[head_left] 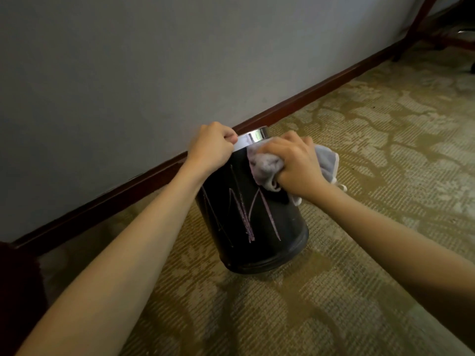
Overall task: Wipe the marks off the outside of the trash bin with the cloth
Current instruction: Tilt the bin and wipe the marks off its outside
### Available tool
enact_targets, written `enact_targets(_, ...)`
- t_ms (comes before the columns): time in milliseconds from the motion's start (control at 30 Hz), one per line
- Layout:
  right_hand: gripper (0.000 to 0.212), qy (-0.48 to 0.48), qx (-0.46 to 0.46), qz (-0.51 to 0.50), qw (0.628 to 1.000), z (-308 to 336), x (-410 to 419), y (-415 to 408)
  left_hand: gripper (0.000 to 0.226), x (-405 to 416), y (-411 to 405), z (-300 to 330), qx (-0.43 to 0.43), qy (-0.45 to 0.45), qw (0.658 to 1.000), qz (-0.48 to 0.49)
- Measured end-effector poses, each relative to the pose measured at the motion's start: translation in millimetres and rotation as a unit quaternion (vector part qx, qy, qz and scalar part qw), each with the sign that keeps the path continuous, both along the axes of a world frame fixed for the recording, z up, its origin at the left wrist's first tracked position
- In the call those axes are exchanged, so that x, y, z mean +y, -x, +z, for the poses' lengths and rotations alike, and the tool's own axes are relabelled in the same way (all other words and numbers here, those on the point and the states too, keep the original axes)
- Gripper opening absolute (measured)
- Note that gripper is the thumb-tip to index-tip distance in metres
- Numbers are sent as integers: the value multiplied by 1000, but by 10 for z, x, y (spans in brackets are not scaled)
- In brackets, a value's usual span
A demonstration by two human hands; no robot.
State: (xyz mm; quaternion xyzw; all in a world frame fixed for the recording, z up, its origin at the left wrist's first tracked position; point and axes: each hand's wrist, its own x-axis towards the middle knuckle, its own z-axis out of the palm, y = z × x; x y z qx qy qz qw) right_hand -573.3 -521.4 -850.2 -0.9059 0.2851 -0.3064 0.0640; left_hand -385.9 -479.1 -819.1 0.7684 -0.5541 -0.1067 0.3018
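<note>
Head view. A black cylindrical trash bin [252, 214] with a chrome rim stands on patterned beige carpet [359, 150] near a dark wooden baseboard [308, 92]. The left hand [210, 147] clenches the rim and steadies the bin. The right hand [295, 163] grips a bunched pale grey cloth [264, 168] pressed against the upper wall. Pink scribbled marks [244, 211] lie below the cloth. Judged best practice: hold the rim firm and stroke downward along each line with even pressure.
</note>
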Motion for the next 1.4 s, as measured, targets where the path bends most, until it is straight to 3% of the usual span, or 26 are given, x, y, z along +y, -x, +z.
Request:
enact_targets(133,40,-24,-12,-22,999,-52,-10,-67,18,-13,-21,-21,8,13,1000,7)
enact_targets(267,36,30,27,30,999,-379,231,125,24,-30,-182,-65,18,4,1000,25)
enact_targets(400,12,36,74,103,991,-680,495,396,36,-20,-359,-108,17,10,999,41)
enact_targets(700,25,35,150,106,982,-695,597,522,34,-6,-341,-71,26,8,999,41)
enact_targets(733,28,35,149,106,982,-639,545,500,24,-14,-322,-42,31,-2,999,37)
enact_targets(900,44,48,84,70,993,-179,216,185,40,-9,-100,65,44,-21,999,-11)
enact_targets(1033,39,56,20,20,998,123,16,-121,12,-39,24,91,42,-16,999,-30)
enact_targets(1067,35,55,17,19,998,120,7,-150,38,-42,10,86,32,-17,999,-20)
enact_targets(1400,17,55,56,80,994,-742,500,294,30,-50,-551,-145,72,-15,996,40)
